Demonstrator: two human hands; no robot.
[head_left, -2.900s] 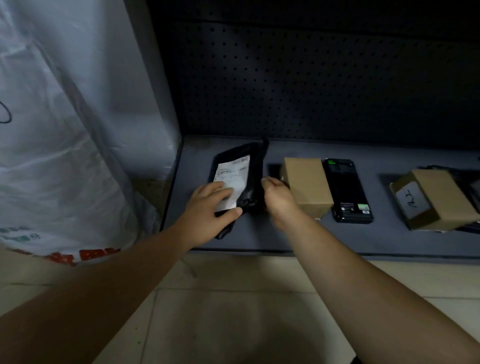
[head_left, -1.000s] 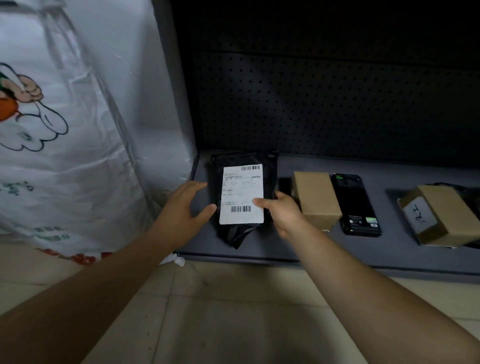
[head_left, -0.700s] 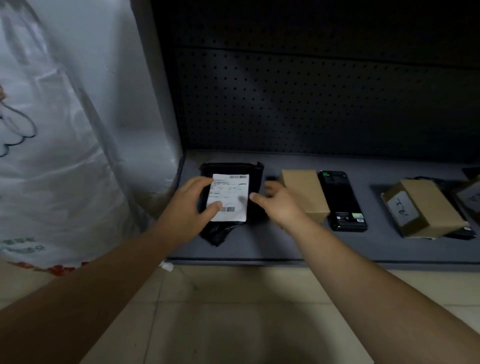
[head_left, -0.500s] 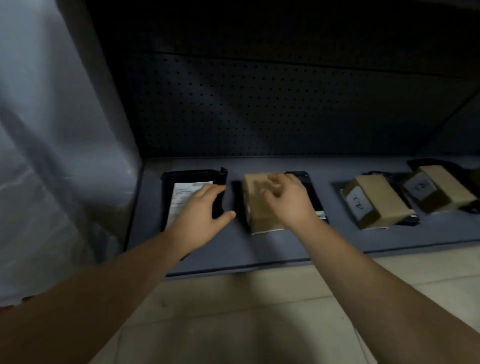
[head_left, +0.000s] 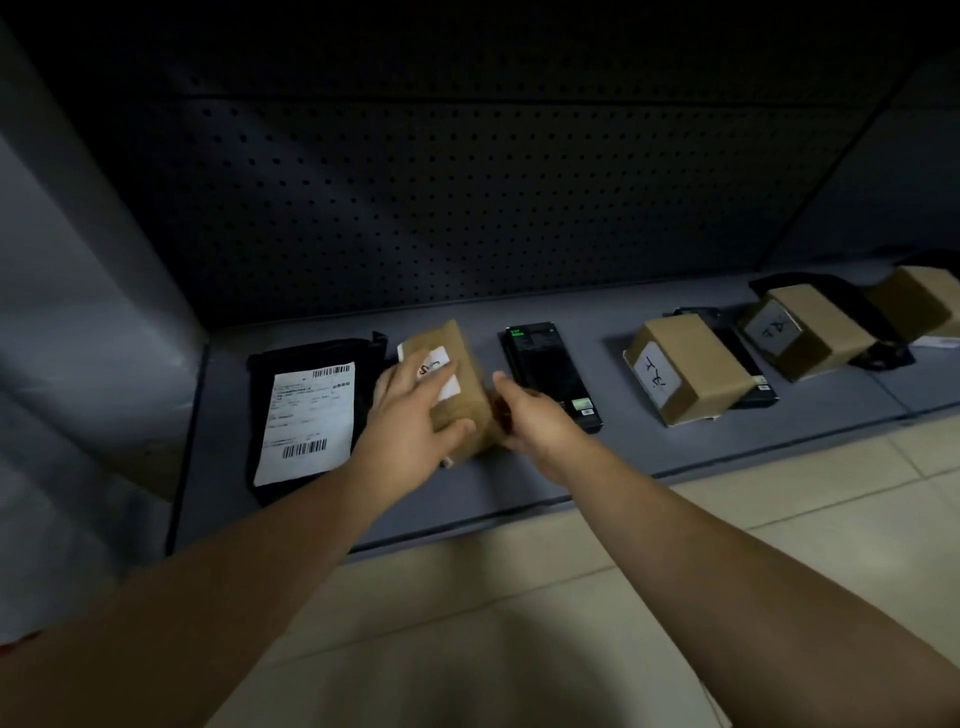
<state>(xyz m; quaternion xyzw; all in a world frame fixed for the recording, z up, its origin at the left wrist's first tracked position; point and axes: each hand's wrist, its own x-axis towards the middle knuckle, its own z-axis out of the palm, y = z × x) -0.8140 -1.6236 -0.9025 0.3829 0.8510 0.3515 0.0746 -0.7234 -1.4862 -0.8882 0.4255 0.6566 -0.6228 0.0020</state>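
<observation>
Item 2, small cardboard box (head_left: 464, 387): black mailer bag (head_left: 311, 415) now lies label-up at the shelf's (head_left: 467, 491) left end, released, and we move on, left hand (head_left: 410, 413) and right hand (head_left: 535, 423) gripping the box with curled fingers, tipping it up just beside the bag.

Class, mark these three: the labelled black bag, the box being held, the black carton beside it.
Black bag (head_left: 307, 422): head view, on its white label.
Held box (head_left: 466, 370): head view, on its brown top face.
Black carton (head_left: 549, 375): head view, middle of its top.
</observation>
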